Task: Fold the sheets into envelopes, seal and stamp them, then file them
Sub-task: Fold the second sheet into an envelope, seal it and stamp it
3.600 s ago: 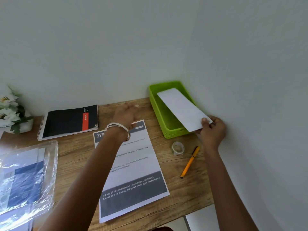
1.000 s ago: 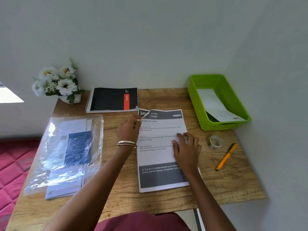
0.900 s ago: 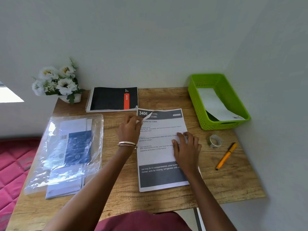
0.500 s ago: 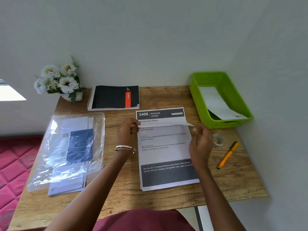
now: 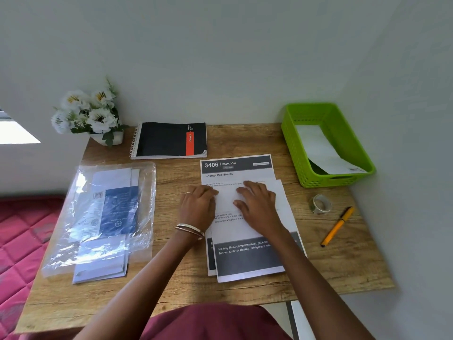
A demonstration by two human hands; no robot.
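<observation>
On the wooden surface (image 5: 245, 141), both the left hand (image 5: 197, 207) and right hand (image 5: 257, 204) press flat, fingers straight, on the top sheet (image 5: 247, 258), folding it. One finished envelope (image 5: 321, 150) lies filed in the green basket (image 5: 291, 143); sealing with tape (image 5: 321, 204) likely remains.

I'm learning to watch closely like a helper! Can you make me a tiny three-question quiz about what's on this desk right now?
1. True or false: the green basket already holds a folded white paper.
2. Which lies nearest the orange pen? A) notebook B) tape roll C) flowers
3. Fill in: both the left hand and right hand press flat on the top ____.

Key: 1 true; 2 B; 3 sheet.
</observation>
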